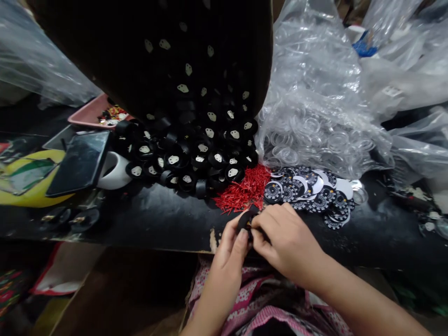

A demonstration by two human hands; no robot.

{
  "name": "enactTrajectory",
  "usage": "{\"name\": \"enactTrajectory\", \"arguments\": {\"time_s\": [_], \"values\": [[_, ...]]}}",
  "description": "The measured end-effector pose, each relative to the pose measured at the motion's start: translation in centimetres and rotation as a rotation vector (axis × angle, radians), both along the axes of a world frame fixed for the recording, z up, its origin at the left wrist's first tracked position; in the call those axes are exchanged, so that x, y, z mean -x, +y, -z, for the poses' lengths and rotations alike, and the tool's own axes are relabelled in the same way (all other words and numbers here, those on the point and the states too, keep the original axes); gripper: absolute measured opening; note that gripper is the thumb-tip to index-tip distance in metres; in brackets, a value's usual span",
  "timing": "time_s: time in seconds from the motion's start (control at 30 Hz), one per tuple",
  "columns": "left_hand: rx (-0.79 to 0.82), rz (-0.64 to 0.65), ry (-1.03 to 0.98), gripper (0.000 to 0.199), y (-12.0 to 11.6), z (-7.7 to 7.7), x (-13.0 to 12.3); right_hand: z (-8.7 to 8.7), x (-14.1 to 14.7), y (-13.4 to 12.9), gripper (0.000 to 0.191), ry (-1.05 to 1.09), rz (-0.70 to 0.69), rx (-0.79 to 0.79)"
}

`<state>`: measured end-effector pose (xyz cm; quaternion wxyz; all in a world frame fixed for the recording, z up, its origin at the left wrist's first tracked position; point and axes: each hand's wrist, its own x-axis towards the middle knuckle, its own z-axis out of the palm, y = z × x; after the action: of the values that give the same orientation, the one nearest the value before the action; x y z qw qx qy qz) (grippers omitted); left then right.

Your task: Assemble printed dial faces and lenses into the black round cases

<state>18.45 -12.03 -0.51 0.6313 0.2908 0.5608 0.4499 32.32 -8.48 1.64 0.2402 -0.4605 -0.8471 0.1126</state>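
Note:
Just over the table's front edge, my left hand point(231, 245) grips a small black round watch case point(245, 221) between thumb and fingers. Against the face of that case, my right hand point(285, 233) has its thumb and fingertips pinched together; what they hold, if anything, is hidden. Right behind the hands lies a heap of thin red watch hands point(241, 189). To its right is a pile of round black-and-white dials point(315, 191). Many black cases with pale pieces inside point(187, 172) are heaped behind and to the left.
A large dark container point(157, 60) tips its cases onto the black table point(150, 214). Clear rings spill from a plastic bag point(315, 112) at the right. Leftward are a phone point(82, 161), a white ring-shaped holder point(117, 172), a pink tray point(89, 112) and two finished-looking black pieces point(84, 219).

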Motion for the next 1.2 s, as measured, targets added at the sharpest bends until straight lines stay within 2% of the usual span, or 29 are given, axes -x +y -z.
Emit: {"name": "enactTrajectory", "arguments": {"time_s": [0.1, 0.17, 0.27, 0.33, 0.37, 0.4, 0.43, 0.5, 0.53, 0.63, 0.8, 0.9, 0.97, 1.07, 1.2], "values": [[0.14, -0.099, -0.239, 0.042, 0.0, 0.4, -0.9, -0.1, 0.8, 0.1, 0.018, 0.011, 0.072, -0.03], [0.211, -0.185, -0.367, 0.044, 0.0, 0.7, -1.6, -0.4, 1.4, -0.1, 0.015, 0.001, 0.137, 0.007], [0.213, -0.228, -0.428, 0.041, 0.1, 1.2, -2.0, -1.1, 1.3, 0.1, 0.011, -0.011, 0.192, 0.174], [0.169, -0.219, -0.398, 0.037, 0.4, 1.4, -1.7, -1.6, 0.4, 1.2, 0.011, 0.043, 0.123, 0.337], [0.152, -0.209, -0.389, 0.035, 0.6, 1.5, -1.5, -1.7, -0.4, 2.3, 0.011, 0.084, 0.092, 0.37], [0.145, -0.198, -0.395, 0.033, 0.7, 1.5, -1.4, -1.7, -1.4, 3.6, 0.012, 0.107, 0.069, 0.365], [0.145, -0.183, -0.418, 0.033, 0.8, 1.6, -1.2, -1.7, -2.3, 5.2, 0.015, 0.115, 0.113, 0.267], [0.162, -0.132, -0.494, 0.034, 1.0, 1.5, -1.2, -1.3, -4.3, 8.4, 0.025, -0.122, 0.368, 0.012], [0.171, -0.101, -0.521, 0.033, 1.0, 1.5, -1.2, -1.0, -5.1, 9.9, 0.032, -0.278, 0.435, -0.051], [0.195, -0.038, -0.507, 0.029, 1.0, 1.4, -1.4, 0.0, -6.6, 12.5, 0.028, -0.386, 0.425, -0.086], [0.227, -0.069, -0.517, 0.024, 1.3, 1.5, -1.2, 1.0, -6.9, 12.2, 0.033, -0.384, 0.412, -0.137], [0.22, -0.073, -0.569, 0.026, 1.4, 1.6, -1.2, 1.0, -6.7, 12.2, 0.041, -0.436, 0.341, -0.136], [0.228, -0.058, -0.593, 0.027, 1.4, 1.7, -1.2, 0.9, -6.5, 12.5, 0.037, -0.469, 0.3, -0.122], [0.247, -0.058, -0.617, 0.025, 1.3, 1.7, -1.1, 0.9, -6.3, 12.7, 0.033, -0.464, 0.309, -0.125], [0.254, -0.083, -0.625, 0.023, 1.5, 1.7, -1.1, 1.2, -5.9, 13.1, 0.042, -0.465, 0.287, -0.136]]}}
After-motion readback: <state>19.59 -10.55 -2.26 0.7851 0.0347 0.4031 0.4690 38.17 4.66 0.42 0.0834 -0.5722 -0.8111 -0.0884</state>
